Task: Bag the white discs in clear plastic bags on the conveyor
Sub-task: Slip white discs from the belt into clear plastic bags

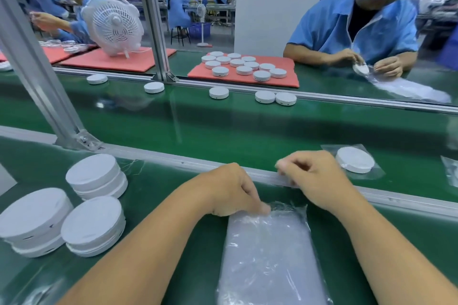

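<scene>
Two hands over bag stack [270, 252], left hand [233, 190] fingers pinching it, right hand [314, 178] curled, grip unclear

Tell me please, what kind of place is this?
Most likely a factory packing line. A green conveyor carries loose white discs, more discs wait on a red mat, and a worker in a blue coat across the belt is also bagging one.
</scene>
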Tool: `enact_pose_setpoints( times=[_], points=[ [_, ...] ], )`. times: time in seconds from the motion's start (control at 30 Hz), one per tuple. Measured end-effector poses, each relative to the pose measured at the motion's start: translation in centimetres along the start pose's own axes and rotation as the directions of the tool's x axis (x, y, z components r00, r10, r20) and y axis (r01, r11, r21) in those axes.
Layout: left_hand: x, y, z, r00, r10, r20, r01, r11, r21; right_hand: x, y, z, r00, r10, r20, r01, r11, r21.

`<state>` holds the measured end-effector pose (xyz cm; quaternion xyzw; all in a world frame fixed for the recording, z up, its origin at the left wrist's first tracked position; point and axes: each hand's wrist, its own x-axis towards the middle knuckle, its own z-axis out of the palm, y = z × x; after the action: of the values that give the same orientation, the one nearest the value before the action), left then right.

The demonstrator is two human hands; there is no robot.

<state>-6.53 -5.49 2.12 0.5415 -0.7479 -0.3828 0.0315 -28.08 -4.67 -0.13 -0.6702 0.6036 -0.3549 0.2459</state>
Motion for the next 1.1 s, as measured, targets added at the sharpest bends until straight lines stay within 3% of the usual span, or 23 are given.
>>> enact_pose_setpoints(
  times=[0.1, 0.33, 0.43, 0.53, 0.63, 0.73, 0.87, 1.1],
  points=[
    [0.5, -0.3, 0.1, 0.998, -0.036, -0.052, 0.037, 0.999, 0.006, -0.6, -1.1, 0.1, 0.957, 0.01, 0.291, -0.013, 1.0, 0.007],
    [1.0, -0.2, 1.3, 0.994, 0.081, -0.076, -0.084, 0.996, -0.037, -1.7, -2.3, -1.2, 0.861, 0.124, 0.494, -0.035, 0.982, -0.185],
    [0.9, 0.5, 1.5, 0.993, 0.085, -0.086, -0.091, 0.993, -0.076, -1.9, -1.9, -1.4, 0.842, 0.163, 0.514, -0.062, 0.976, -0.208],
    [0.1, 1.4, 1.6, 0.993, 0.087, -0.085, -0.086, 0.996, 0.005, -2.1, -1.5, -1.7, 0.834, 0.202, 0.514, -0.047, 0.953, -0.298],
    [-0.5, 1.4, 1.4, 0.989, 0.084, -0.121, -0.077, 0.995, 0.06, -1.8, -0.9, -1.6, 0.812, 0.225, 0.538, 0.009, 0.917, -0.398],
    [-0.6, 1.0, 1.2, 0.985, 0.108, -0.132, -0.099, 0.992, 0.074, -1.1, 0.1, -0.9, 0.849, 0.155, 0.505, 0.114, 0.88, -0.462],
    [-0.1, 0.5, 1.1, 0.988, 0.094, -0.125, -0.089, 0.995, 0.038, -1.2, -0.3, -0.6, 0.875, 0.092, 0.476, 0.091, 0.933, -0.348],
    [0.8, -0.6, 0.6, 0.997, 0.026, -0.079, -0.023, 0.999, 0.028, -1.7, -1.6, -1.2, 0.866, 0.106, 0.489, -0.008, 0.98, -0.198]
  ],
)
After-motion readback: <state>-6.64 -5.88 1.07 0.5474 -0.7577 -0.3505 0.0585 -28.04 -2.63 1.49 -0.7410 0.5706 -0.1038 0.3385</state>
